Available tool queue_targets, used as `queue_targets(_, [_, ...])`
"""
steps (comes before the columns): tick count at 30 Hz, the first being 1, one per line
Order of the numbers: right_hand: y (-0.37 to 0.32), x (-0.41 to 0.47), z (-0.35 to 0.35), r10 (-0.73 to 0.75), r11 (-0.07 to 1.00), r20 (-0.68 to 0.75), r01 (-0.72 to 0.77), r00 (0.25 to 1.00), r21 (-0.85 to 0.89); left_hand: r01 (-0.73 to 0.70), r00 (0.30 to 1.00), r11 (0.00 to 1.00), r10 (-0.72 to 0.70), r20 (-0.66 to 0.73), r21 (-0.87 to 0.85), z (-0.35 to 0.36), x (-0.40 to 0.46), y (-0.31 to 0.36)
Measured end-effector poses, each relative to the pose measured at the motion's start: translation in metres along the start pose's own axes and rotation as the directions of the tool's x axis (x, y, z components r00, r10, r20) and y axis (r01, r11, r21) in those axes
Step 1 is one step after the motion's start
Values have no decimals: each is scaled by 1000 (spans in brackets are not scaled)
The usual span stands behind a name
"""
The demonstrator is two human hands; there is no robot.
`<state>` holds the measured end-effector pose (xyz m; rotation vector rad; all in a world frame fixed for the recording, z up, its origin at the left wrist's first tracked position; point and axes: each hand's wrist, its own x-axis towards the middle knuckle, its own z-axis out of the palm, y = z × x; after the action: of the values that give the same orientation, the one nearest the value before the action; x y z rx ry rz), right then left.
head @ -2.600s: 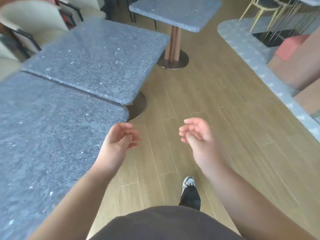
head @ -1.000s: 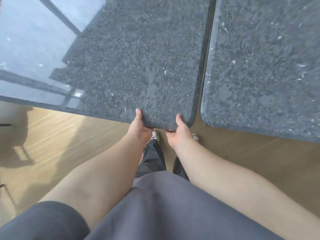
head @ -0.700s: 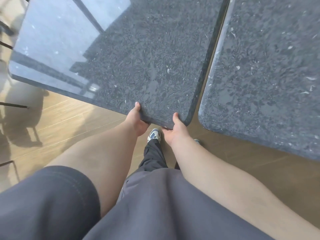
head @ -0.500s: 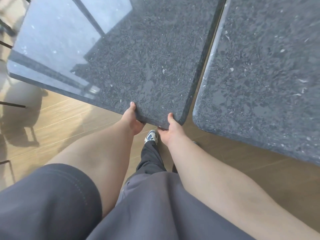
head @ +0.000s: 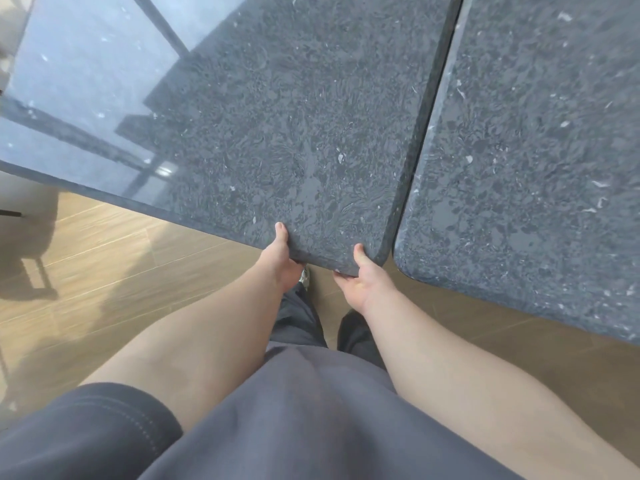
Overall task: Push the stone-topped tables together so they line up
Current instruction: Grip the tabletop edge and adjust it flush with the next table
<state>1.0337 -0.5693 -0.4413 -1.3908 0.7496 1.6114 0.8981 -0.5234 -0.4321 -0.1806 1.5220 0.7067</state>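
Two dark grey stone-topped tables fill the upper view. The left table has its near edge gripped by both my hands close to its right corner. My left hand has its thumb on top and its fingers hidden under the edge. My right hand grips the same edge at the rounded corner, thumb on top. The right table lies alongside, a thin dark gap running between the two tops. The right table's near edge sits lower in the view than the left table's.
Wooden plank floor lies below the tables on both sides. A chair's shadow falls at the far left. My legs and one shoe stand directly under the gripped edge.
Since 2.6 s ago I have come up to the tables and taken hold of the left table's near edge with both hands. In the last second the gap between the tops has narrowed.
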Motion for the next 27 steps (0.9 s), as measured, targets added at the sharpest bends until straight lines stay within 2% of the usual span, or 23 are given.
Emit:
queue_targets(5, [-1,-9,0,9,997,-11,-10,1000,-82,132,991,990,-132,-5,56,-19,14,11])
queue_targets(8, [-8,-17,-2,35,973,-30,-41,999,-228,160,984,966,-173,46,205,-25,3,19])
queue_targets(11, [-22,-33,-3,74,918,-45,-85,996,-386,138,983,918,-171,58,371,-35,-11,30])
queue_targets(14, [-35,-58,-5,70,861,-32,-77,997,-502,108,986,892,-153,67,439,-41,-37,38])
queue_targets(16, [-43,-74,-5,44,841,24,-24,999,-540,32,990,881,-94,109,473,-44,-53,40])
queue_targets(20, [-59,-108,5,-65,820,164,146,984,-553,-187,976,862,109,186,471,-42,-81,43])
queue_targets(24, [-75,-145,20,-201,683,302,355,932,-639,-334,942,839,278,190,430,-34,-111,47])
queue_targets(27, [-81,-173,32,-223,600,421,464,880,-652,-444,896,800,379,232,404,-34,-146,48])
